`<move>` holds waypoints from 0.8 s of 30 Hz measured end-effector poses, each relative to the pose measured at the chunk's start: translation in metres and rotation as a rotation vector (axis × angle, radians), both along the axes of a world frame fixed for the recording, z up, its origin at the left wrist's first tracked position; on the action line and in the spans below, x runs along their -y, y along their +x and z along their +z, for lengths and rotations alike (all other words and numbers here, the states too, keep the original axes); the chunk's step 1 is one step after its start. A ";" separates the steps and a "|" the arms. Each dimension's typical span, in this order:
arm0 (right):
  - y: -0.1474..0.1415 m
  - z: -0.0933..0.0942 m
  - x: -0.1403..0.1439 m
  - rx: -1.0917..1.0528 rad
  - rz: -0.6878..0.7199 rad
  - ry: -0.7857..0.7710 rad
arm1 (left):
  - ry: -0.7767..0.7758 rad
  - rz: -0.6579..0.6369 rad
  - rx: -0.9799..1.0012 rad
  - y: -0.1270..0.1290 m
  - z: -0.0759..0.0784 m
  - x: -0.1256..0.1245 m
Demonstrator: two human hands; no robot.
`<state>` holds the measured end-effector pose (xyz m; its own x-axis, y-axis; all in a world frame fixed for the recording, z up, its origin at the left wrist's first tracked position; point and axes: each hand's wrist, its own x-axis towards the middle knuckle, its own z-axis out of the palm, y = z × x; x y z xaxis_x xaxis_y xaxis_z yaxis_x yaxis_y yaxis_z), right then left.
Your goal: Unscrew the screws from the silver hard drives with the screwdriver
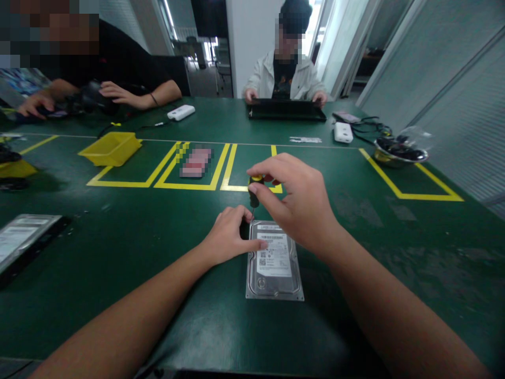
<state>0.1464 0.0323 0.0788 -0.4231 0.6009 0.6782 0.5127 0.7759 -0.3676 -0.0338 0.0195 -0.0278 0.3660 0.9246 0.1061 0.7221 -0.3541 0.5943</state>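
Note:
A silver hard drive [276, 287] with a white label lies flat on the green table in front of me. My left hand [226, 237] grips its far left part, the thumb stretched over the label and the fingers near the far left corner. In my right hand [302, 197] is a small screwdriver [253, 197] with a black and yellow handle, held upright between thumb and fingers. Its thin shaft points down at the drive's far left corner. The tip's exact contact is too small to make out.
Left lies another hard drive [26, 237]. Beyond stand a yellow bin [112, 148], yellow tape outlines and, at right, a metal bowl [400, 155] of dark parts. White power banks [342, 132] lie farther back. Two people sit opposite; one holds a black tray [287, 110].

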 end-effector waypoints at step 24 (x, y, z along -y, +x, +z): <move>-0.001 0.000 0.001 0.002 0.010 0.006 | 0.004 -0.005 -0.003 0.000 0.002 0.001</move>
